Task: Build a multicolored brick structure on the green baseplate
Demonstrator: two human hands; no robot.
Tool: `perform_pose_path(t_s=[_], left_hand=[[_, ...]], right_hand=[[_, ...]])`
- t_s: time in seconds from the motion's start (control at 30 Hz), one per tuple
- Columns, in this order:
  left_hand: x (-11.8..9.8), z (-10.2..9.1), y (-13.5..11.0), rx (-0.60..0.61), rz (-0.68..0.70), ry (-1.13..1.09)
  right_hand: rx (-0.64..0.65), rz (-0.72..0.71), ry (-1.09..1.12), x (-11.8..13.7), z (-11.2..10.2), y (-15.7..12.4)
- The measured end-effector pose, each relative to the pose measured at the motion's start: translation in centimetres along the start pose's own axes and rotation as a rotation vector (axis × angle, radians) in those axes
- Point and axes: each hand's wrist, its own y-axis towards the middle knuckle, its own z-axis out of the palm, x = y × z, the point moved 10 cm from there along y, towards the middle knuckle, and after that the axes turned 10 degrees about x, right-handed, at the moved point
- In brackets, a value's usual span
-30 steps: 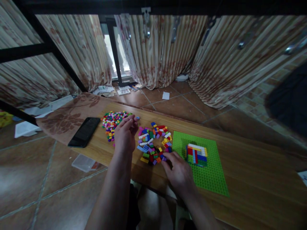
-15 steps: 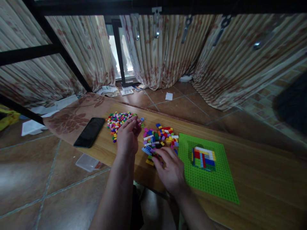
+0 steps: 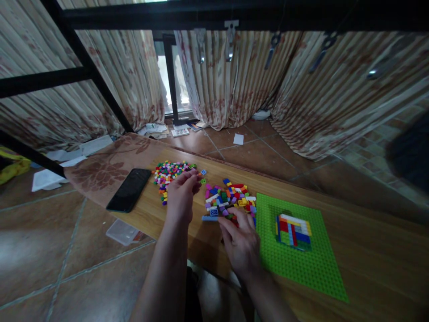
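My left hand (image 3: 181, 197) hovers over the wooden table (image 3: 351, 250) between two heaps of small toy bricks, its fingers curled together near a loose green brick (image 3: 202, 181). What they hold, if anything, I cannot make out. My right hand (image 3: 239, 241) rests on the near side of the mixed brick pile (image 3: 231, 199), fingers spread over the pieces. A green baseplate (image 3: 301, 264) lies to the right, and on it stands a small multicoloured brick build (image 3: 293, 231).
A second heap of tiny coloured bricks (image 3: 170, 172) lies at the table's far left beside a black phone (image 3: 129, 190) on a brown patterned cloth (image 3: 100, 167). Curtains and a black metal frame stand behind. Papers and a clear plastic lid (image 3: 122, 232) lie on the tiled floor.
My right hand slid left from beside the baseplate onto the near edge of the mixed pile. The left hand stayed put with its fingers curled. The view shifted slightly.
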Motion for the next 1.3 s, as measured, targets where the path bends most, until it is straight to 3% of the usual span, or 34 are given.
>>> perform_pose_path(t_s=[0.17,0.27,0.43,0.6,0.7,0.93,1.1,1.3], left_hand=[[0.9,1.7,0.2,0.189,-0.034,0.861],[2.1,2.4,0.0,0.245,-0.112,1.098],[2.2,3.2,0.0,0.206,-0.095,1.186],[2.3,4.1,0.4,0.233,-0.014,1.274],[2.6,4.8,0.5,0.277,-0.004,1.32],[2.7,5.9,0.1,0.384,-0.001,1.274],[2.8,5.6,0.1,0.396,-0.014,1.211],[2.7,4.4,0.5,0.323,-0.037,1.102]], right_hand=[[-0.076,0.054,0.061,-1.2,-0.5,-0.1],[-0.129,0.114,0.064,-2.4,-1.3,-0.2],[-0.191,0.239,-0.059,-5.5,-3.1,0.2],[-0.03,0.315,-0.135,-7.7,-1.4,1.2],[0.023,0.317,-0.101,-7.6,-0.3,1.4],[-0.045,0.243,0.141,-5.3,-0.4,0.9],[-0.097,0.173,0.298,-4.2,-1.6,0.8],[-0.26,0.187,0.416,-5.0,-4.0,0.5]])
